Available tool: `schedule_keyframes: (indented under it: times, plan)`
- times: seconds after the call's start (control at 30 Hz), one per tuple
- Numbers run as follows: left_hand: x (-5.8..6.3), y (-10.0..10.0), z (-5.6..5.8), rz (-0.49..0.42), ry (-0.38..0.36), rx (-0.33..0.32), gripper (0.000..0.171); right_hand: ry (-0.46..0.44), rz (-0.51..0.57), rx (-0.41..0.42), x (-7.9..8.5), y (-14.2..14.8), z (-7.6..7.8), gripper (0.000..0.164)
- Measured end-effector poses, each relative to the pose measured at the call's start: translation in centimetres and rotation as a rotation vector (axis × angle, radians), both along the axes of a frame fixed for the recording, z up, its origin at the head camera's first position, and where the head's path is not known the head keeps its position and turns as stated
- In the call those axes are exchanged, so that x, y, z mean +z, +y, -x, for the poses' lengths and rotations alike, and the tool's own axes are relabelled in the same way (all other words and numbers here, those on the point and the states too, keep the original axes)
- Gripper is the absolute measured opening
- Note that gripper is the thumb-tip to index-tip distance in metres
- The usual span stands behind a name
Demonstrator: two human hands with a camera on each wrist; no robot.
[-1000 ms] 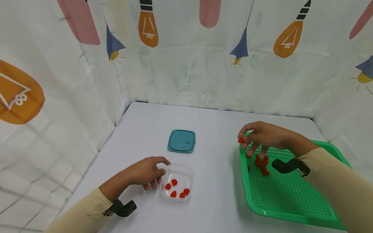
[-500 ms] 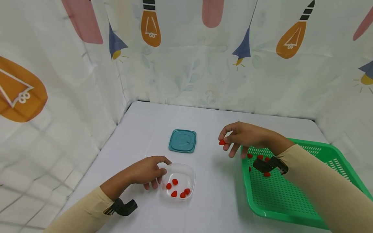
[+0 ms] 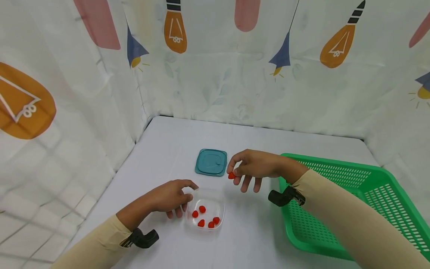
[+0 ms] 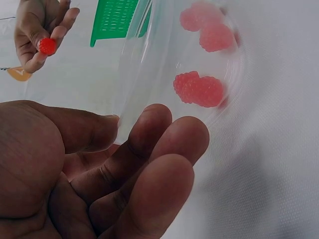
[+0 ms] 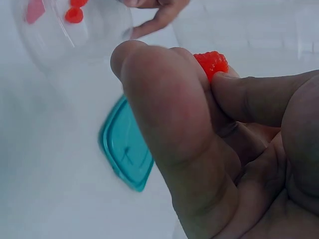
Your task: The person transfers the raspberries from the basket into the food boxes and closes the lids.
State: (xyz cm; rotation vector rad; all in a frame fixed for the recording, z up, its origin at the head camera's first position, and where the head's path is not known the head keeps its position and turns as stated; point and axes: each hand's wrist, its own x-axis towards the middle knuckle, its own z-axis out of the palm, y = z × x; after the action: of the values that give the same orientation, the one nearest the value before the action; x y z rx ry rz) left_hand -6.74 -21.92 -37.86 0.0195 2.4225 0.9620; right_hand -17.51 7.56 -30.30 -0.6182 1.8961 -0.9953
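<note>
My right hand (image 3: pixel 258 164) pinches a red raspberry (image 3: pixel 231 175) between thumb and fingertips, above the table between the basket and the clear plastic container (image 3: pixel 223 201). The right wrist view shows the raspberry (image 5: pixel 213 62) partly hidden by the fingers. My left hand (image 3: pixel 169 198) rests at the container's left side, index fingertip and thumb touching its rim corner, the other fingers loosely bent outside. Several raspberries (image 3: pixel 202 209) lie inside the container; in the left wrist view some raspberries (image 4: pixel 209 90) show through its wall.
A green perforated basket (image 3: pixel 315 231) stands at the right, partly covered by the right forearm. A teal square lid (image 3: pixel 211 162) lies flat on the white table (image 3: pixel 248 239) behind the container. A patterned curtain (image 3: pixel 215 82) hangs around the back and sides.
My right hand has moved left from over the basket's near-left edge, carrying the raspberry, and now hangs beside the lid. My left hand and the container have stayed in place.
</note>
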Motion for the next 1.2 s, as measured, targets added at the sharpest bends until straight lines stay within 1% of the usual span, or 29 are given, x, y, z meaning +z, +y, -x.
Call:
schedule_keyframes:
  times: [0.17,0.37,0.67,0.77,0.9,1.2]
  plan:
    - [0.0,0.1,0.2,0.011,-0.009,0.000,0.036,-0.001,-0.001,0.035,-0.5,-1.4,-0.6,0.016]
    - [0.1,0.1,0.2,0.006,-0.020,0.002,0.036,-0.013,-0.008,0.052,-1.1,-2.7,-1.2,0.014]
    - [0.1,0.1,0.2,-0.002,-0.015,0.000,0.038,-0.021,-0.020,0.080,-1.9,-3.9,-2.3,0.014]
    - [0.1,0.1,0.2,-0.004,-0.014,0.000,0.039,-0.020,-0.027,0.083,-2.0,-3.8,-2.3,0.016]
    - [0.1,0.1,0.2,0.000,-0.014,-0.002,0.039,-0.014,-0.044,0.067,-2.0,-3.4,-2.1,0.016]
    - [0.1,0.1,0.0,0.011,-0.009,-0.001,0.037,0.013,-0.058,0.016,-1.7,-1.1,-1.4,0.019]
